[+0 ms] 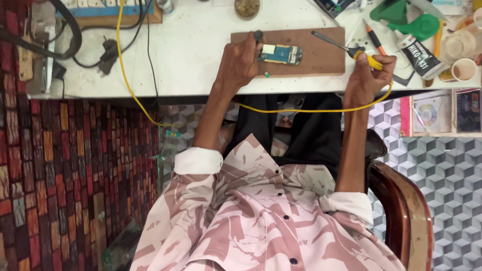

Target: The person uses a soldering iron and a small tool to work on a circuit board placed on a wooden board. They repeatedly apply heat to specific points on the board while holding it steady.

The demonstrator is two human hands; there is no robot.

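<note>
A small blue-green circuit board (280,53) lies on a brown wooden board (321,60) on the white table (191,55). My left hand (241,62) rests at the wooden board's left end, its fingers closed around a small dark-tipped tool (258,36) just left of the circuit board. My right hand (369,75) grips the yellow handle of a soldering iron (351,50) at the board's right end. The iron's metal tip points up-left over the wood, apart from the circuit board. Its yellow cord (301,110) loops across my lap.
A power strip (100,10) with black plugs and cables sits at the table's back left. A round tin (247,7) stands behind the board. Tubes, a screwdriver (374,37), green tools and a small cup (464,69) crowd the right. A wooden chair arm (401,211) is at my right.
</note>
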